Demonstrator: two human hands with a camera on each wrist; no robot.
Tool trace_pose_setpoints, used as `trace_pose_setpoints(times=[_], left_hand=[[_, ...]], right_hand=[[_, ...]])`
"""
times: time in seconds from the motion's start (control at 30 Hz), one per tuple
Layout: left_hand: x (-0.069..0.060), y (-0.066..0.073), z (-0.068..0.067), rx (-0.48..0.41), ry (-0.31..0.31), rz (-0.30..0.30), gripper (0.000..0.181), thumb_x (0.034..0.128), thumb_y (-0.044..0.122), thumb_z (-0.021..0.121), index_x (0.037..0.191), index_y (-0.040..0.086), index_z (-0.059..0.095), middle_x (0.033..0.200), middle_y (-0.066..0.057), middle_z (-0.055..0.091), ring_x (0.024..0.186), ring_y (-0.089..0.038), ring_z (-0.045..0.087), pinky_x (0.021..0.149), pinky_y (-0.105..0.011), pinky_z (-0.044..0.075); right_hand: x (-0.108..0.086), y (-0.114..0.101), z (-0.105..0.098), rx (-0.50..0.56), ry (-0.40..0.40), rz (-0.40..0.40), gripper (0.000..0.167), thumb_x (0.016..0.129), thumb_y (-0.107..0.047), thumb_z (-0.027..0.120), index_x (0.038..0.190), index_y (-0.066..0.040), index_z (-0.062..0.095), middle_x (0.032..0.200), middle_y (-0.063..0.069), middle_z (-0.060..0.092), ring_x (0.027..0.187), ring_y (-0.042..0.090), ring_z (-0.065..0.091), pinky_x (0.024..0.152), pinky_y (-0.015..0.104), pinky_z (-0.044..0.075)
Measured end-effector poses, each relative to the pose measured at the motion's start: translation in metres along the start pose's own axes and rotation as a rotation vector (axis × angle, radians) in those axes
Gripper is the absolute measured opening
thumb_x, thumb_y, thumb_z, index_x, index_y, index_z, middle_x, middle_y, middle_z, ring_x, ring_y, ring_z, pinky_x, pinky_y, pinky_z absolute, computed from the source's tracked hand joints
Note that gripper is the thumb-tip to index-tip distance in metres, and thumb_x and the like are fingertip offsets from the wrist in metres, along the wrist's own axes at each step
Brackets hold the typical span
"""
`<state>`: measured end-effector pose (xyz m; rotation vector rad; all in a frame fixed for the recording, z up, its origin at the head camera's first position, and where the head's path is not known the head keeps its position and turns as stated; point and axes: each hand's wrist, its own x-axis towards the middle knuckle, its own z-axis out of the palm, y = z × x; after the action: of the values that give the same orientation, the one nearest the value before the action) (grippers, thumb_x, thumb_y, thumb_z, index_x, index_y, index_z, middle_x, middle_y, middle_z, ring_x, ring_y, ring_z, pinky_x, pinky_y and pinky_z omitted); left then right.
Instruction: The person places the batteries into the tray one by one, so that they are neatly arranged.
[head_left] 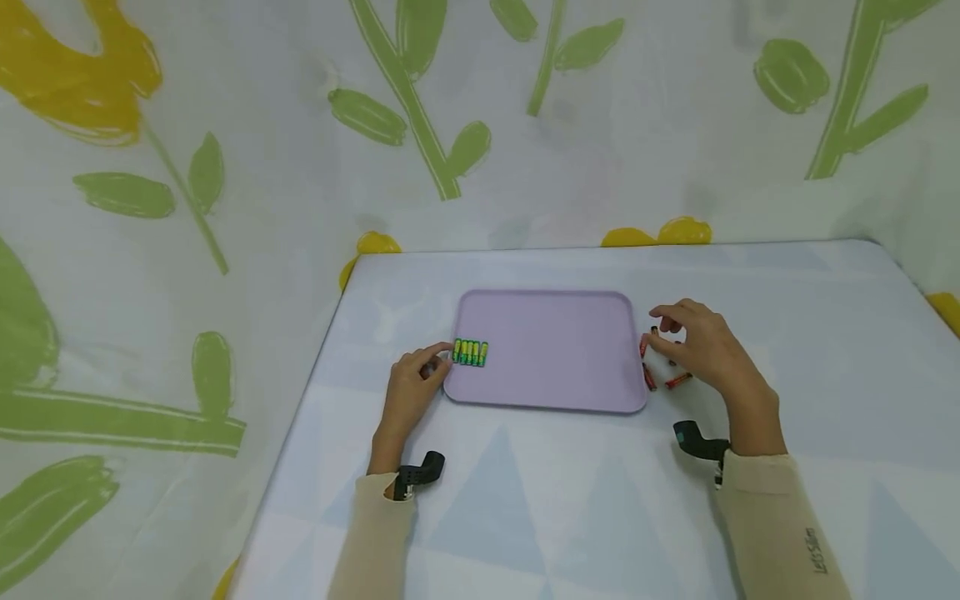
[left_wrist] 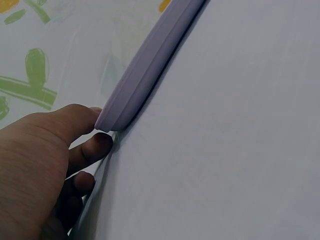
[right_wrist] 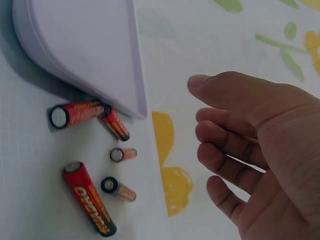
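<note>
At the left edge of a lilac tray (head_left: 555, 350), my left hand (head_left: 408, 387) has its thumb and forefinger apart at the rim. Just inside that rim lies a row of several green-and-yellow batteries (head_left: 470, 352). In the left wrist view the tray rim (left_wrist: 145, 70) hides the tip of the uppermost finger (left_wrist: 82, 120). Over the table right of the tray, my right hand (head_left: 708, 346) hovers with its fingers bent and nothing between them. Below and beside it are several red-and-black batteries; one red battery (right_wrist: 90, 200) lies on its side.
A pale table (head_left: 585, 500) with a triangle pattern carries the tray. Behind and to the left hangs a whitish backdrop (head_left: 262, 108) with green leaves and yellow flowers. The other red batteries, such as one battery (right_wrist: 116, 125), lie near the tray's right edge.
</note>
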<state>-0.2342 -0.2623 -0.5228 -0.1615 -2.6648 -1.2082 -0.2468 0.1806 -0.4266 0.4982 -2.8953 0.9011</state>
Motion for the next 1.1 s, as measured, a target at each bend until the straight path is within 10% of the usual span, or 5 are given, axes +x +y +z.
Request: trace_pose_setpoints(times=[0.57,1.1], left_hand=[[-0.007,0.001,-0.012,-0.019,-0.003,-0.021,0.025,0.0972,0.029,0.068,0.122,0.028,0.072,0.083,0.005,0.062,0.076,-0.019,0.046,0.081,-0.038,0.033],[-0.009,0.005,-0.016,-0.021,-0.005,-0.024,0.026,0.0971,0.028,0.069,0.122,0.027,0.072,0.084,0.004,0.062,0.077,-0.019,0.046,0.078,-0.037,0.034]], right_hand=[[-0.003,0.005,0.004,0.076,-0.411,0.121,0.038,0.082,-0.015,0.082,0.117,-0.003,0.071,0.100,0.008,0.056,0.095,0.027,0.050,0.075,0.037,0.045],[0.000,0.003,0.013,-0.003,-0.380,0.066,0.047,0.078,-0.019,0.084,0.120,-0.004,0.071,0.101,0.011,0.056,0.095,0.029,0.050,0.075,0.040,0.045]])
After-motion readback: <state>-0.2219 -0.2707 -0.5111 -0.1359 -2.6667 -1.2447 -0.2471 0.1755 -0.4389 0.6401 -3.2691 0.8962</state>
